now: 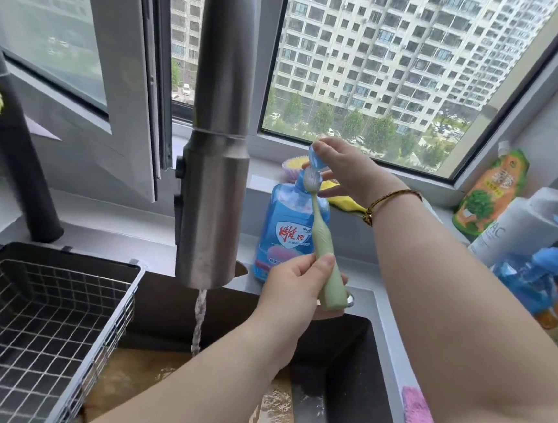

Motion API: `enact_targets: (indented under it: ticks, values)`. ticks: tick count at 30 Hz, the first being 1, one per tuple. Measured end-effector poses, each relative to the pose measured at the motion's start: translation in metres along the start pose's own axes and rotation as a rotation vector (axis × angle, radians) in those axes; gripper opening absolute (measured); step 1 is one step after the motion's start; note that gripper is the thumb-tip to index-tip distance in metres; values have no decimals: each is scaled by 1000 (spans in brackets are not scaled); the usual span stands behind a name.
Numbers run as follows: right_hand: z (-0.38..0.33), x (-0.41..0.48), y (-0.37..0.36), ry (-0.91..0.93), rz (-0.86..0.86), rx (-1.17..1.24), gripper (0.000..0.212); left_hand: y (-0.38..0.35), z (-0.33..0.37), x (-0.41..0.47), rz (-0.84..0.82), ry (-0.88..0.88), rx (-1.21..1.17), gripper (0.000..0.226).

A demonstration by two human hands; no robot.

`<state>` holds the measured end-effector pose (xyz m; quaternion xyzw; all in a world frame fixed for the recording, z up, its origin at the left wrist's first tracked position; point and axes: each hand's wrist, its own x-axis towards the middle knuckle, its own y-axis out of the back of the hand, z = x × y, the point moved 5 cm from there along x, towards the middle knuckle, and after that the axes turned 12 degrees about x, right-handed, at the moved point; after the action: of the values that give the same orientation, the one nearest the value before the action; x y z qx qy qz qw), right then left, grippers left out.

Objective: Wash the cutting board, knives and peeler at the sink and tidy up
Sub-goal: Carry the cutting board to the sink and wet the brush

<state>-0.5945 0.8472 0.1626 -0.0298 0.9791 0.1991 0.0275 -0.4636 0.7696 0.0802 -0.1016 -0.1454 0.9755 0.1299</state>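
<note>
My left hand (295,280) grips the handle of a pale green brush (322,238), held upright with its white bristles at the mouth of a blue dish-soap bottle (284,235). My right hand (338,169) reaches over the bottle's top and pinches its flipped blue cap (315,157). The bottle stands on the ledge behind the dark sink (341,368). A wooden cutting board (273,410) lies wet in the sink bottom under my left forearm. Water runs in a thin stream from the steel faucet (215,172). No knives or peeler show.
A black wire drying basket (39,318) hangs in the sink's left side. A pink cloth (421,422) lies on the right rim. Bottles and a blue spray bottle (531,280) crowd the right counter. A yellow cloth (343,196) sits on the windowsill.
</note>
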Motion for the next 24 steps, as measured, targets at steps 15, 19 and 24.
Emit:
enact_targets:
  ticks: [15,19,24]
  values:
    - [90,-139,-35,-284,148,458,53,32,-30,-70,-95,115,132,3]
    - [129,-210,-79,-393,-171,682,47,36,-57,-91,-141,180,281,10]
    - [171,-233,-102,-341,-122,646,22,38,-102,-109,-129,295,446,5]
